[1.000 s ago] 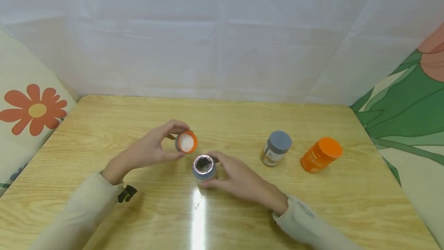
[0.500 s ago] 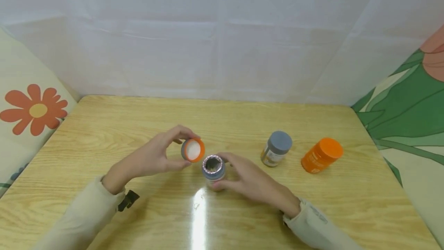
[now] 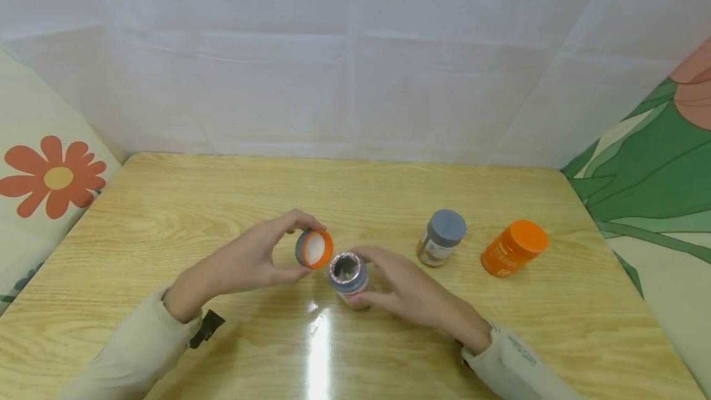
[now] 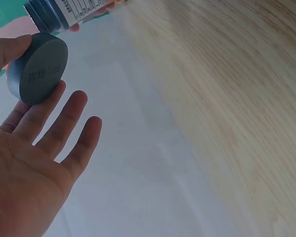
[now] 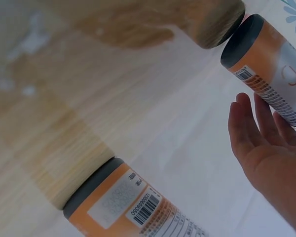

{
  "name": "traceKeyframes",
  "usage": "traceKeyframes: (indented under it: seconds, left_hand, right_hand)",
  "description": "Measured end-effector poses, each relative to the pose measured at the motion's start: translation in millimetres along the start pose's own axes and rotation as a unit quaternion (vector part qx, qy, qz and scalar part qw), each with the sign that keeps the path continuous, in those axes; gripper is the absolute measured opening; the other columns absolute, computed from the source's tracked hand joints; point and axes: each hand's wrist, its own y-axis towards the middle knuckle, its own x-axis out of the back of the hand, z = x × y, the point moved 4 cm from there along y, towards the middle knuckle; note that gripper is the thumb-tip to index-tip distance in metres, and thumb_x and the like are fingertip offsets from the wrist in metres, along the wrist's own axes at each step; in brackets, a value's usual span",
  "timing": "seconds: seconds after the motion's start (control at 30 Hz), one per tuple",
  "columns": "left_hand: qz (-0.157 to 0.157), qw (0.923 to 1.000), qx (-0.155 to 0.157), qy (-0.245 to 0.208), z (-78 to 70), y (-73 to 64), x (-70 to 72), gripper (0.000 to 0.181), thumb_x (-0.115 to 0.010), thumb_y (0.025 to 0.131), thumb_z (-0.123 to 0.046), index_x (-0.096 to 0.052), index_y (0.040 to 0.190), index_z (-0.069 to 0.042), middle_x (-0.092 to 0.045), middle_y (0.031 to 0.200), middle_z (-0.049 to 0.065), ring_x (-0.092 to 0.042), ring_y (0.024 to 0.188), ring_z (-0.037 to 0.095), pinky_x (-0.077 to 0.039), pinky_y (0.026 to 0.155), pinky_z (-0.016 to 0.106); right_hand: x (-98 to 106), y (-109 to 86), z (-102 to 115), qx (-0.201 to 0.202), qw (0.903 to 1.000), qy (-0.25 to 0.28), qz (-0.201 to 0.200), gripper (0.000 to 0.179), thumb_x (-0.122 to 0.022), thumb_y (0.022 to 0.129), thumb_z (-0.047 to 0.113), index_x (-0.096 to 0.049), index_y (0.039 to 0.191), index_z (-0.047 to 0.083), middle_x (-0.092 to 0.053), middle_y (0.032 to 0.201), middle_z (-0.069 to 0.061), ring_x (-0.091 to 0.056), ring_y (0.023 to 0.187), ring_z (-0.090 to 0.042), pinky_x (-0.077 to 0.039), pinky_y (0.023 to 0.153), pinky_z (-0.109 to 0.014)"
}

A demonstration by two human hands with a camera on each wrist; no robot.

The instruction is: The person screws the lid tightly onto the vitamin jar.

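My left hand (image 3: 250, 258) pinches a round lid (image 3: 315, 249) between thumb and fingers. The lid is grey outside, with an orange inner rim and a white liner that faces the jar. Raised lettering marks its grey top (image 4: 44, 71) in the left wrist view, where the other fingers spread away from it. My right hand (image 3: 402, 289) grips an uncapped supplement jar (image 3: 352, 292) by its side. Torn silvery foil rings its grey mouth, which tips slightly toward the lid. The right wrist view shows the jar's orange and white label (image 5: 276, 69) and dark base. Lid and mouth are close together.
Right of my right hand, a capped jar with a grey lid (image 3: 449, 227) stands on the wooden table (image 3: 211, 184). Farther right stands an orange jar (image 3: 513, 249). White sheeting (image 3: 250, 91) hangs behind the table, and flowered cloth (image 3: 55, 171) covers the left side.
Both hands have shifted to the right and a little nearer the body. The lid has come down closer to the jar's mouth. The two other jars stand where they were.
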Motion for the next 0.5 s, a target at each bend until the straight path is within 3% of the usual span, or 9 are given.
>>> traceKeyframes:
  seconds: [0.17,0.5]
  left_hand:
    - [0.009,0.9999,0.005,0.001,-2.5,-1.8,-3.6,0.057,-0.081,0.080,-0.012,-0.055,0.129,-0.014,-0.065,0.127,-0.005,-0.061,0.119,0.017,-0.051,0.101,0.048]
    - [0.010,0.9997,-0.021,0.003,-14.0,-2.9,-10.3,0.057,-0.081,0.081,-0.013,-0.055,0.132,-0.013,-0.065,0.127,-0.003,-0.062,0.117,0.014,-0.053,0.100,0.040]
  right_hand:
    - [1,-1.7,1,0.022,0.9995,-0.022,0.002,0.067,-0.073,0.086,0.045,-0.048,0.143,0.022,-0.057,0.140,0.009,-0.053,0.129,-0.010,-0.046,0.109,-0.041]
    - [0,-1.7,5,0.038,0.9975,-0.061,-0.002,0.060,-0.073,0.088,0.044,-0.051,0.139,0.022,-0.062,0.127,0.009,-0.059,0.114,-0.006,-0.054,0.095,-0.033]
